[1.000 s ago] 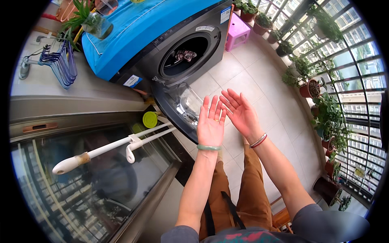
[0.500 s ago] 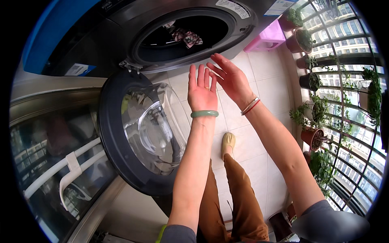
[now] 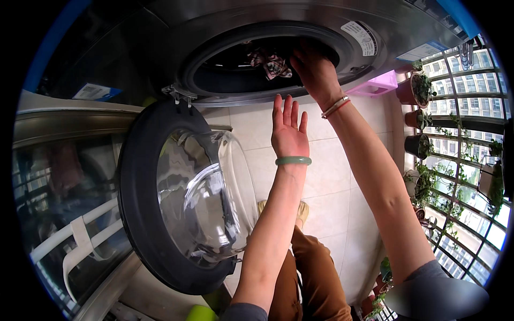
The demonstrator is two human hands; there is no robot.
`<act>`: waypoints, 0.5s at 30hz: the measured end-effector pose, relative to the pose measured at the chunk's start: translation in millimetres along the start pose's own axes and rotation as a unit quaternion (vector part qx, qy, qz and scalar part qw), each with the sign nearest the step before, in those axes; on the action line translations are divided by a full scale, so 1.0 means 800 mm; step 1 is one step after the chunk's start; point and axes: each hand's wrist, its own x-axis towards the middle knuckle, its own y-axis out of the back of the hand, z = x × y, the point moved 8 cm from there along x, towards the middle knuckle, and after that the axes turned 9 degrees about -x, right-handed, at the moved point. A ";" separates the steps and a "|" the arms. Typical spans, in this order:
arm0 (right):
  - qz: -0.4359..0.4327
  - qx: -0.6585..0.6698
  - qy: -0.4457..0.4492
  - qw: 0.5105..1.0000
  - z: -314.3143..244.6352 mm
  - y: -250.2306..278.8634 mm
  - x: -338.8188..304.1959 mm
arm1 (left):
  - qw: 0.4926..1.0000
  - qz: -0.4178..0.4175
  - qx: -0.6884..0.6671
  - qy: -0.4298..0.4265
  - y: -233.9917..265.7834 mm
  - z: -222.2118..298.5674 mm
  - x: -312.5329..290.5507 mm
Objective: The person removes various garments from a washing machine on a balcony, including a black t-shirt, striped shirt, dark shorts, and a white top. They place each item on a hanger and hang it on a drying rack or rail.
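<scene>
A dark grey front-loading washing machine [image 3: 144, 64] stands in front of me with its round opening uncovered. Inside the dark drum lies a pink and black checked cloth [image 3: 276, 67]. My right hand [image 3: 317, 72] reaches over the rim at the opening's right side, beside the cloth and apart from it. Its fingers stretch into the shadow and seem to hold nothing, though their tips are hard to see. Just below the rim is my left hand [image 3: 290, 131], palm up, fingers spread, nothing in it. The swung-out door [image 3: 136, 214] with its clear glass bowl hangs left of my left forearm.
Left of the door is a dark glass panel [image 3: 59, 171] with white rails [image 3: 80, 230]. A pink plastic stool [image 3: 377, 84] stands beyond the machine's right side. Potted plants [image 3: 415, 88] line the barred window at right. Pale tiles [image 3: 326, 160] cover the floor.
My right hand has moved up and forward into the drum opening. My left hand has shifted slightly right and down in view, still palm up. The view has moved nearer the machine.
</scene>
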 end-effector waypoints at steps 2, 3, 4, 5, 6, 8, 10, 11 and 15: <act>-0.003 0.055 -0.036 0.998 -0.034 0.001 -0.043 | 1.000 -0.001 -0.015 -0.025 -0.003 0.013 0.003; -0.016 0.177 -0.137 0.974 -0.048 -0.001 -0.065 | 0.999 -0.006 -0.032 -0.019 -0.009 0.016 0.004; -0.024 0.292 -0.231 0.928 -0.060 -0.002 -0.095 | 0.999 -0.015 -0.050 -0.008 -0.021 0.016 0.005; -0.049 0.266 -0.229 0.935 -0.078 0.002 -0.123 | 0.997 -0.023 -0.068 0.002 -0.035 0.017 0.006; -0.074 0.241 -0.229 0.940 -0.094 0.003 -0.151 | 0.999 -0.035 -0.025 0.010 -0.051 0.022 0.003; -0.107 0.162 -0.263 0.945 -0.124 0.010 -0.206 | 0.991 -0.070 0.034 0.106 -0.078 0.016 -0.014; -0.114 0.083 -0.278 0.950 -0.142 0.028 -0.239 | 0.984 -0.062 0.131 0.100 -0.079 0.015 -0.042; -0.077 0.089 -0.298 0.947 -0.134 0.049 -0.253 | 0.978 -0.064 0.186 0.070 -0.087 0.020 -0.066; -0.003 0.215 -0.420 0.882 -0.163 0.061 -0.275 | 0.948 -0.092 0.298 0.060 -0.116 0.035 -0.174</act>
